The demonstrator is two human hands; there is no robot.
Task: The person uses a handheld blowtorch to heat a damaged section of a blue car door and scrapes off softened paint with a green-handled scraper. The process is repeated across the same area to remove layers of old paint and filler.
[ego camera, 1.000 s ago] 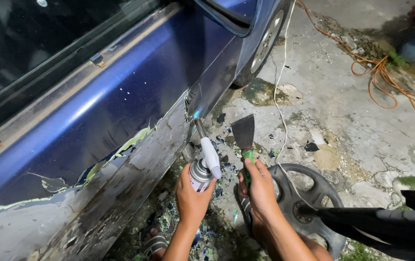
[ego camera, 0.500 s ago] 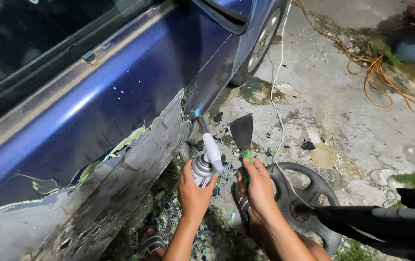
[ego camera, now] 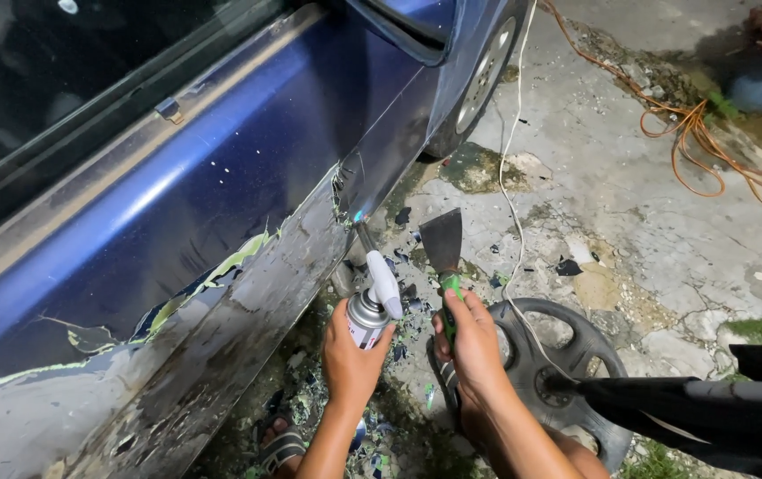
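Note:
My left hand [ego camera: 351,357] grips a silver gas canister with a white torch head [ego camera: 379,288]. Its metal nozzle points up at the lower edge of a blue car door [ego camera: 248,168], with a small blue flame at the torn paint edge. My right hand [ego camera: 471,341] holds a scraper [ego camera: 444,248] by its green handle, the wide dark blade pointing up and away, just right of the torch and apart from the door. Below the blue paint, the door panel [ego camera: 221,346] is stripped to grey bare metal.
Paint flakes [ego camera: 398,337] litter the cracked concrete. A black wheel cover [ego camera: 558,364] lies under my right arm. A white cord [ego camera: 512,177] and an orange cable [ego camera: 700,142] run across the ground. A front wheel [ego camera: 478,80] stands ahead. A black bar [ego camera: 700,412] crosses the lower right.
Both hands shifted very slightly; the torch stays aimed at the same paint edge and the scraper remains raised beside it.

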